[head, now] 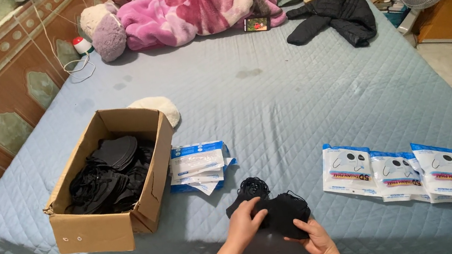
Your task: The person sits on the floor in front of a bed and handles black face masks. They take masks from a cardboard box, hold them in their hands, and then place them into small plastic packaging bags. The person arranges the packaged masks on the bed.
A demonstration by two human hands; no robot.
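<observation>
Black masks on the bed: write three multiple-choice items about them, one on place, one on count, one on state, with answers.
1. Where is the cardboard box?
A. left of the hands
B. on the floor
C. beside the fan

2. How many filled mask packets lie in the row at right?
A. one
B. three
C. six

3. What state is the box in?
A. taped shut
B. flattened
C. open, holding black masks

Answers: 1 A, it sits on the blue bedcover left of the left hand and right hand. 2 B, three overlap side by side. 3 C, flaps up, masks visible inside.
</observation>
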